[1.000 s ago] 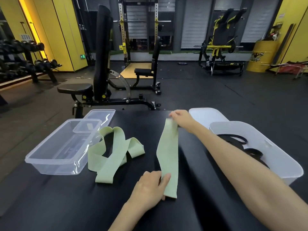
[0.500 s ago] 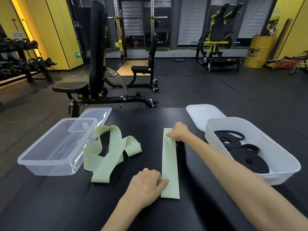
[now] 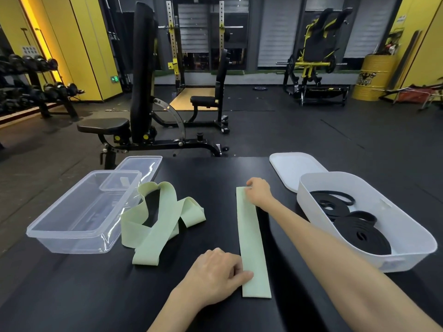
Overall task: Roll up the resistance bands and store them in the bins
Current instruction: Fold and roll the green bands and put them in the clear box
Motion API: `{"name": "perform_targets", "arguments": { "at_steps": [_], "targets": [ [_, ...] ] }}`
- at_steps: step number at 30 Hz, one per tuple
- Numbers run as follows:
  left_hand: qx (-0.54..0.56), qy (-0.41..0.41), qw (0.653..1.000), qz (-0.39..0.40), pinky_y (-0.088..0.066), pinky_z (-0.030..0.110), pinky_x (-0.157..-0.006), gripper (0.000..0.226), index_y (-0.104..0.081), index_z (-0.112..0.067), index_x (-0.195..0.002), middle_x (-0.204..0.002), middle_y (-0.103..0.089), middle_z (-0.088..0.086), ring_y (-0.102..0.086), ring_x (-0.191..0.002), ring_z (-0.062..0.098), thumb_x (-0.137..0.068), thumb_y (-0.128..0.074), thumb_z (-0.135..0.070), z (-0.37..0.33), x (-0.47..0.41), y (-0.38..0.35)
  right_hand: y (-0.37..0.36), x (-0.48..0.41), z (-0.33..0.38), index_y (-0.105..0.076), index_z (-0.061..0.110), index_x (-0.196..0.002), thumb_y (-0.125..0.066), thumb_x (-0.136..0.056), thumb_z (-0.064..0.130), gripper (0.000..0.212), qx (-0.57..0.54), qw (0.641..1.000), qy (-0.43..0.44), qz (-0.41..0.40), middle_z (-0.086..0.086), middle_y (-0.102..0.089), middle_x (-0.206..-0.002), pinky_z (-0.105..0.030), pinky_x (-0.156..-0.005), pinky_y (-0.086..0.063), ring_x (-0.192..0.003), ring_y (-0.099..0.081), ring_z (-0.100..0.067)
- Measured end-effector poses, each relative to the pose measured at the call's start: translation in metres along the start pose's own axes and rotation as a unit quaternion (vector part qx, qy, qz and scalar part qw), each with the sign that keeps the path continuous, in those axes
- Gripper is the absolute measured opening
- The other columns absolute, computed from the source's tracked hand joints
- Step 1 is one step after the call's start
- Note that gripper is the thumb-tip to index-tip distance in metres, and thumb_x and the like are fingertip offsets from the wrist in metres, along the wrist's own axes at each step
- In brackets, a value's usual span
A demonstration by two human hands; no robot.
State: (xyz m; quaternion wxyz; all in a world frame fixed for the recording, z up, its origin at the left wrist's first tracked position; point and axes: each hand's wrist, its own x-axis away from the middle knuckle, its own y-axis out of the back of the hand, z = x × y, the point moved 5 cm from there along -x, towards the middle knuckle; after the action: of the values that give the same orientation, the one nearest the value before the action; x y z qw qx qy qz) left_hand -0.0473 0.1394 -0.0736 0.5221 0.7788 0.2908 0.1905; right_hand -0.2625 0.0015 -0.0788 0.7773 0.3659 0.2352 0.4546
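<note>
Black table (image 3: pixel 215 178): black bands (image 3: pixel 359 233) in white bin (image 3: pixel 405 226); left hand (image 3: pixel 213 271), right hand (image 3: pixel 259 192), each grip holding flat green band (image 3: pixel 251 236).

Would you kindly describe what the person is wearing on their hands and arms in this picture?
The left hand and the right hand are bare: no gloves, rings or watch show. The forearms are bare as well, with no sleeve, strap or bracelet in view right up to the picture's edge.

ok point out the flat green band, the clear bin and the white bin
flat green band (image 3: pixel 251 236), head view, middle of the strip
clear bin (image 3: pixel 72 244), head view, near wall
white bin (image 3: pixel 407 259), head view, near outer wall
</note>
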Motion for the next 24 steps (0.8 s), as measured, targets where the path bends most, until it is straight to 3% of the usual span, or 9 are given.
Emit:
{"name": "perform_targets", "arguments": {
  "at_steps": [2, 4, 7, 10, 15, 19, 24],
  "targets": [
    [-0.015, -0.004, 1.0, -0.005, -0.04, 0.025, -0.07, 0.037, -0.049, -0.023, -0.07, -0.054, -0.042, -0.012, -0.042, -0.06, 0.008, -0.09, -0.05, -0.055, -0.001, -0.001, -0.001, 0.001, -0.005, 0.0, -0.064, 0.01, -0.086, -0.041, -0.081, -0.002, 0.027, -0.015, 1.0, 0.0, -0.006, -0.01, -0.064, -0.097, -0.036, -0.08, -0.052, -0.096, -0.058, -0.029],
    [-0.023, -0.002, 1.0, -0.015, -0.032, 0.02, -0.062, 0.039, -0.05, -0.022, -0.071, -0.055, -0.043, -0.011, -0.043, -0.06, 0.008, -0.088, -0.051, -0.057, 0.0, -0.001, -0.002, 0.0, -0.006, -0.003, -0.067, 0.008, -0.088, -0.041, -0.081, -0.004, 0.03, -0.037, 0.999, -0.002, -0.005, -0.007, -0.062, -0.088, -0.034, -0.077, -0.053, -0.088, -0.059, -0.026],
    [-0.011, 0.003, 0.999, -0.039, -0.033, 0.015, -0.06, 0.041, -0.05, -0.022, -0.071, -0.054, -0.044, -0.01, -0.045, -0.059, 0.009, -0.085, -0.053, -0.06, 0.004, -0.001, -0.002, -0.003, -0.002, -0.012, -0.066, 0.005, -0.109, -0.046, -0.085, -0.002, 0.032, -0.054, 0.997, -0.002, -0.047, -0.011, -0.062, -0.109, -0.032, -0.082, -0.049, -0.1, -0.058, -0.027],
    [-0.007, 0.002, 0.998, -0.056, -0.035, 0.018, -0.063, 0.042, -0.048, -0.022, -0.072, -0.054, -0.045, -0.01, -0.045, -0.059, 0.011, -0.085, -0.053, -0.061, 0.006, 0.002, -0.004, -0.008, 0.015, -0.02, -0.063, 0.006, -0.107, -0.048, -0.088, 0.007, 0.024, -0.085, 0.991, 0.015, -0.104, -0.013, -0.06, -0.107, -0.026, -0.075, -0.041, -0.091, -0.057, -0.023],
    [0.013, -0.002, 0.995, -0.104, -0.039, 0.018, -0.061, 0.039, -0.044, -0.025, -0.068, -0.049, -0.042, -0.009, -0.043, -0.053, 0.009, -0.085, -0.054, -0.059, 0.01, 0.008, -0.009, -0.003, 0.045, -0.019, -0.047, 0.006, -0.133, -0.047, -0.095, 0.012, 0.039, -0.098, 0.988, 0.039, -0.111, -0.013, -0.054, -0.12, -0.029, -0.089, -0.036, -0.113, -0.05, -0.027],
    [0.003, -0.016, 0.992, -0.126, -0.042, 0.022, -0.063, 0.038, -0.044, -0.026, -0.069, -0.05, -0.04, -0.008, -0.043, -0.053, 0.009, -0.088, -0.052, -0.058, 0.009, 0.01, -0.011, 0.006, 0.085, -0.019, -0.059, -0.003, -0.108, -0.046, -0.094, 0.008, 0.022, -0.11, 0.984, 0.062, -0.127, -0.007, -0.06, -0.104, -0.028, -0.08, -0.038, -0.101, -0.053, -0.023],
    [0.024, -0.021, 0.989, -0.147, -0.041, 0.02, -0.059, 0.031, -0.047, -0.029, -0.075, -0.055, -0.046, -0.008, -0.048, -0.059, 0.008, -0.088, -0.052, -0.057, 0.007, 0.016, -0.011, 0.001, 0.151, -0.021, -0.062, 0.006, -0.104, -0.043, -0.094, 0.018, 0.024, -0.028, 0.983, 0.171, -0.063, -0.002, -0.063, -0.103, -0.033, -0.087, -0.043, -0.098, -0.054, -0.02]
  ]
}}
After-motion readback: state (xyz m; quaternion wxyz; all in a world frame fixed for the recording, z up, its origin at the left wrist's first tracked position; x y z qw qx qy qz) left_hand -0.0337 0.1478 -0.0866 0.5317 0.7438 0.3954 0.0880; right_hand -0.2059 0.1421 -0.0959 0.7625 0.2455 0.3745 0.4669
